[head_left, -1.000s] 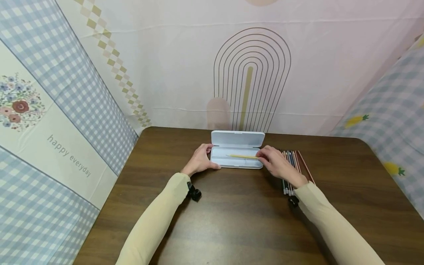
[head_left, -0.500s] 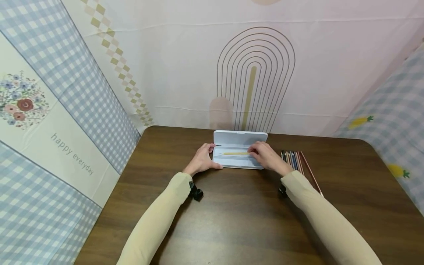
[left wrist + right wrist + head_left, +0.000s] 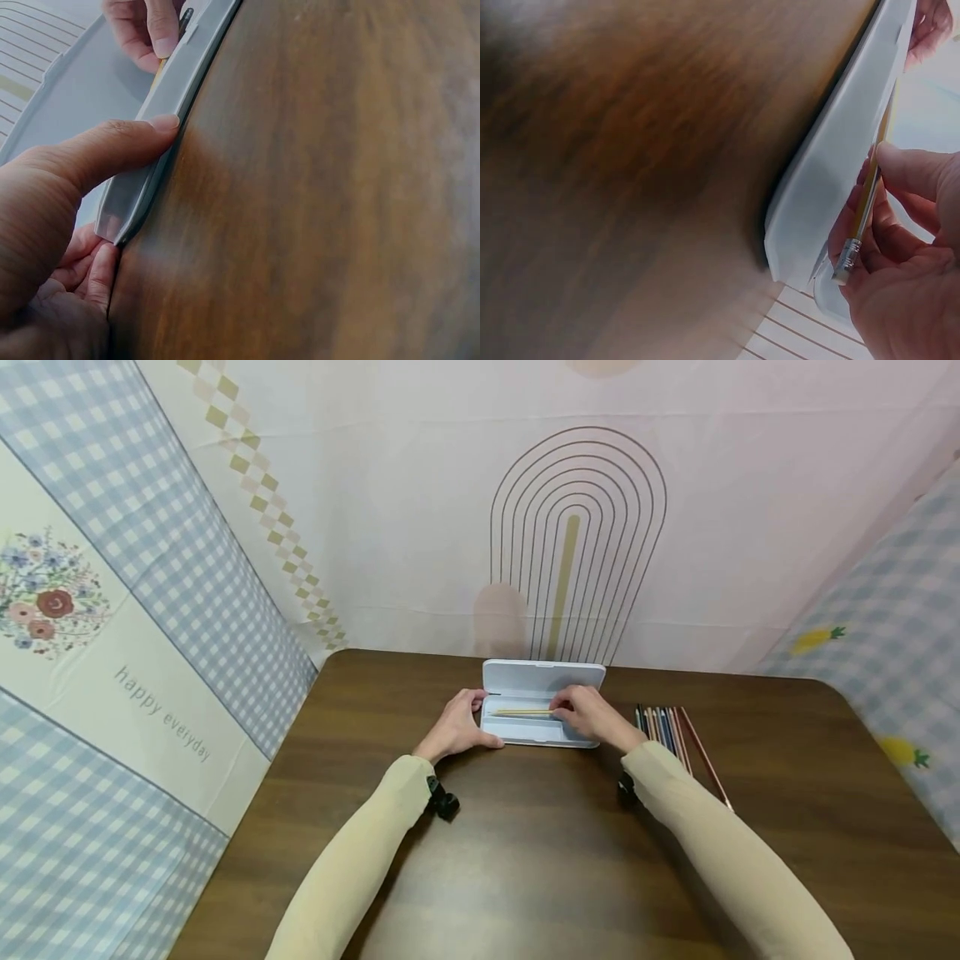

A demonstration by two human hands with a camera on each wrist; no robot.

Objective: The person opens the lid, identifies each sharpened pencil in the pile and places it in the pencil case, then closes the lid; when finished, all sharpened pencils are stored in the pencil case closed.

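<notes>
A white pencil case (image 3: 543,677) stands with its lid raised near the back of the table. My left hand (image 3: 455,728) holds its left end; in the left wrist view the thumb presses the front wall (image 3: 146,165) and the other fingers curl at the corner. Over the tray, my right hand (image 3: 588,713) pinches a yellow pencil (image 3: 521,712) near its eraser end, tip pointing left. The right wrist view shows the pencil (image 3: 868,195) between thumb and fingers, its metal band and pale eraser sticking out. Whether the pencil touches the tray floor I cannot tell.
Several coloured pencils (image 3: 662,727) lie side by side right of the case, partly hidden by my right forearm. One reddish-brown pencil (image 3: 705,756) lies slanted at their right. A patterned cloth (image 3: 420,527) hangs behind the brown wooden table (image 3: 517,843).
My right hand has moved left and carried the yellow pencil further over the case's tray. The left hand keeps its hold on the case's left end.
</notes>
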